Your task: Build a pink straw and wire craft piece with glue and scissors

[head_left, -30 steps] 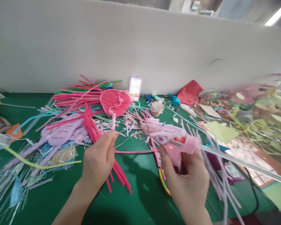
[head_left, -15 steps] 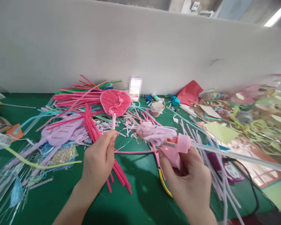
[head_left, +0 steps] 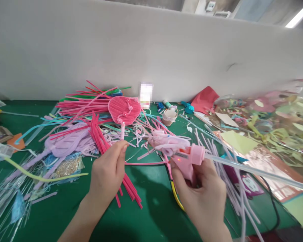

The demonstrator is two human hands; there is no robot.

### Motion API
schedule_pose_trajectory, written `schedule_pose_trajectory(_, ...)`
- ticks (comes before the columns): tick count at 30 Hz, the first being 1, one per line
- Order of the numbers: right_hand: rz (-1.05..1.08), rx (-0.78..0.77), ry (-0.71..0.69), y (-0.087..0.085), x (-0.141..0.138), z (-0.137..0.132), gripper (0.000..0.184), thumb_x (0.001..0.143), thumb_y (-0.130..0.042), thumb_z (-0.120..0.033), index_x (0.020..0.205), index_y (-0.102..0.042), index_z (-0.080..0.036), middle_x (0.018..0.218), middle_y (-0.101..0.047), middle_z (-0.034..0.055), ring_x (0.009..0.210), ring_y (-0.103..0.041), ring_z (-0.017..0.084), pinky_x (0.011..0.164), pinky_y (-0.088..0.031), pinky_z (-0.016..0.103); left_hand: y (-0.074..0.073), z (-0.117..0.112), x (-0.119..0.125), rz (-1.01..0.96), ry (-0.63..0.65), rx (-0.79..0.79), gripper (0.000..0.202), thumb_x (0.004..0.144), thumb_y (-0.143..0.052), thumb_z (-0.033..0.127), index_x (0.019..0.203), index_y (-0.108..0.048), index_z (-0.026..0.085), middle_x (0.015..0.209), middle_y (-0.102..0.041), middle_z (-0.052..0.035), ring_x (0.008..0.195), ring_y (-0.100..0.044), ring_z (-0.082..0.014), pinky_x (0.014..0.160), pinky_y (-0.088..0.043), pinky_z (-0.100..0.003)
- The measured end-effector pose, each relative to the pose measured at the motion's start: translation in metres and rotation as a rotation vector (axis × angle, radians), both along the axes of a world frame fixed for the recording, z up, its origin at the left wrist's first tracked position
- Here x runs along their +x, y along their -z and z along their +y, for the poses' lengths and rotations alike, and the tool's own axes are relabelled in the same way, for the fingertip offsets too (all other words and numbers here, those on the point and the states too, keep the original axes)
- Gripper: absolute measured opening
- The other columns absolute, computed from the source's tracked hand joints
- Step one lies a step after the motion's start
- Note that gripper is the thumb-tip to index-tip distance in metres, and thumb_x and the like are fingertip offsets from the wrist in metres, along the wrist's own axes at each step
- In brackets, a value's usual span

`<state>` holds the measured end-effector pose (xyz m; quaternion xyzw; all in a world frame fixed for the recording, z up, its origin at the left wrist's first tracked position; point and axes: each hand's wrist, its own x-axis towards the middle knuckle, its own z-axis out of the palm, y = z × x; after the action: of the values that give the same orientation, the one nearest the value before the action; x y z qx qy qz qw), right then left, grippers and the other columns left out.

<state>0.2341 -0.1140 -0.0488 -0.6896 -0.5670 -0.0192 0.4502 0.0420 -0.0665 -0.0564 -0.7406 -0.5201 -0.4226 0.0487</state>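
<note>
My left hand [head_left: 107,166] is closed around the lower end of the handle of a pink fan [head_left: 124,111], which looks made of pipe cleaners. Small pink flowers run along a curved stem on the fan's face. In my right hand [head_left: 204,195] is a pink hot glue gun [head_left: 185,161], its small light lit and a long clear glue stick [head_left: 257,171] sticking out of the back. The gun's nozzle points left, to the right of the fan's handle and apart from it. A thin pink pipe cleaner [head_left: 147,163] stretches between the two hands; its left end is hidden.
Red-pink pipe cleaners [head_left: 131,188] lie beneath my left hand. Lilac fan-like pieces [head_left: 68,141] and clear strands lie left. A small cup [head_left: 169,117] stands behind the glue gun. Paper scraps [head_left: 238,143] and a black cord [head_left: 274,201] are on the right; a pale partition rises behind.
My left hand has moved slightly right, while the fan looks the same. The glue gun's tip has shifted a little, and a short lilac piece now shows below it.
</note>
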Motion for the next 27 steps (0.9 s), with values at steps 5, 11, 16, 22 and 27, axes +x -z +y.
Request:
schedule_pose_trajectory(5, -0.030, 0.046, 0.003, -0.002, -0.007, 0.006, 0.017, 0.077, -0.064, -0.033, 0.074, -0.053, -0.021, 0.045, -0.053, -0.0060, 0.032, -0.043, 0.009, 0.033, -0.034, 0.020, 0.001, -0.001, 0.000, -0.001, 0.021, -0.002, 0.019, 0.098, -0.045, 0.019, 0.098, -0.064, 0.015, 0.080, -0.075, -0.0027, 0.066, -0.071, -0.0119, 0.065, -0.050, -0.017)
schedule_pose_trajectory(11, 0.020, -0.018, 0.055, 0.008, 0.004, 0.008, 0.020, 0.077, -0.067, -0.034, 0.074, -0.052, -0.021, 0.047, -0.056, -0.0058, 0.033, -0.045, 0.009, 0.036, -0.036, 0.020, 0.002, 0.001, -0.001, 0.004, 0.002, -0.007, 0.019, 0.098, -0.045, 0.020, 0.099, -0.064, 0.017, 0.083, -0.076, -0.0023, 0.068, -0.071, -0.0130, 0.065, -0.050, -0.018)
schedule_pose_trajectory(16, 0.243, -0.085, 0.001, 0.004, 0.006, 0.002, 0.022, 0.076, -0.069, -0.035, 0.090, -0.061, -0.019, 0.060, -0.065, -0.0005, 0.044, -0.056, 0.014, 0.044, -0.044, 0.024, 0.002, -0.001, -0.004, -0.013, 0.009, -0.061, 0.019, 0.097, -0.045, 0.020, 0.100, -0.064, 0.018, 0.082, -0.075, -0.0030, 0.069, -0.071, -0.0147, 0.066, -0.051, -0.020)
schedule_pose_trajectory(22, 0.721, -0.170, -0.262, -0.020, 0.033, 0.009, 0.027, 0.079, -0.072, -0.039, 0.095, -0.060, -0.021, 0.059, -0.060, -0.0030, 0.043, -0.051, 0.011, 0.041, -0.041, 0.021, -0.031, 0.022, -0.038, -0.055, 0.289, -0.303, 0.022, 0.096, -0.045, 0.030, 0.089, -0.064, 0.024, 0.077, -0.069, -0.0013, 0.067, -0.063, -0.0165, 0.066, -0.051, -0.026)
schedule_pose_trajectory(27, 0.914, -0.347, -0.492, -0.013, 0.038, 0.028, 0.030, 0.075, -0.076, -0.040, 0.083, -0.056, -0.019, 0.054, -0.050, -0.0074, 0.042, -0.042, 0.007, 0.040, -0.036, 0.019, -0.055, 0.060, -0.052, -0.106, 0.625, -0.583, 0.027, 0.097, -0.043, 0.038, 0.081, -0.059, 0.023, 0.078, -0.062, -0.0025, 0.070, -0.056, -0.0161, 0.068, -0.048, -0.027)
